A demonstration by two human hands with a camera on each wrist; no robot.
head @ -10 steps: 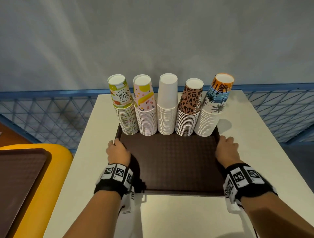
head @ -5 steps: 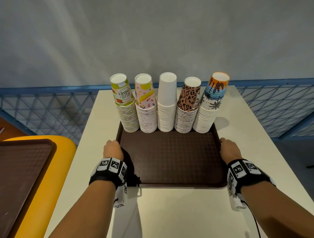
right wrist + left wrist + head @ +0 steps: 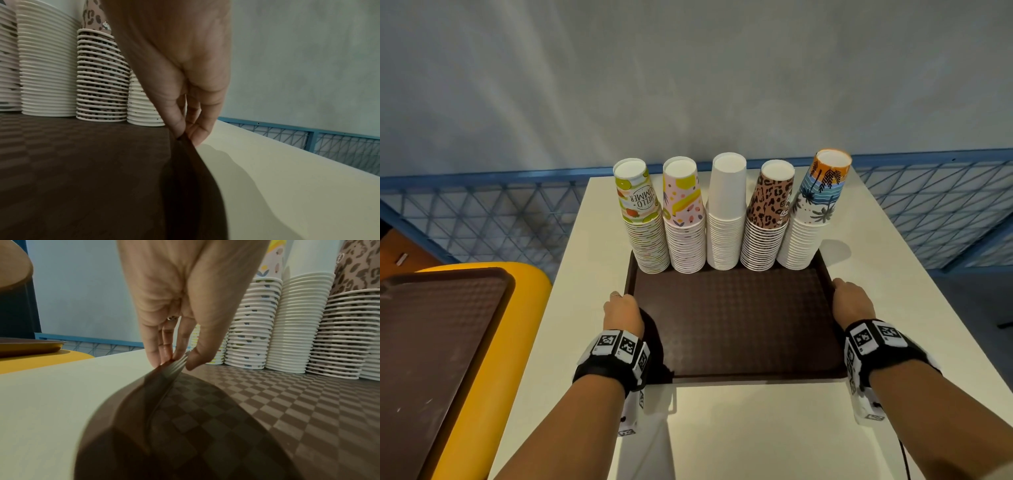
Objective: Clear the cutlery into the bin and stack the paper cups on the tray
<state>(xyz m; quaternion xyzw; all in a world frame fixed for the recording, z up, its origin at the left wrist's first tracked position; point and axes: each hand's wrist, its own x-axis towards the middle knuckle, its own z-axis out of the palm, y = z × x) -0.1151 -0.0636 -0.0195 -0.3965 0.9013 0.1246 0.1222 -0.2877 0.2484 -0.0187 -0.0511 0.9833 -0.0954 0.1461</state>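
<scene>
brown tray (image 3: 732, 325) sits flat on the white table (image 3: 756, 428). left hand (image 3: 624, 314) pinches the tray's left rim, thumb on top, fingers (image 3: 156, 352) under the edge. right hand (image 3: 852, 303) is clamped the same way on the right rim, thumb inside, fingers (image 3: 202, 128) outside. five stacks of upside-down paper cups (image 3: 726, 219) stand in a row along the tray's far edge, touching side by side: fruit print, pink, plain white, leopard, palm print. second brown tray (image 3: 431, 342) lies on a yellow surface (image 3: 482, 394) left of the table. blue mesh railing (image 3: 482, 219) behind.
</scene>
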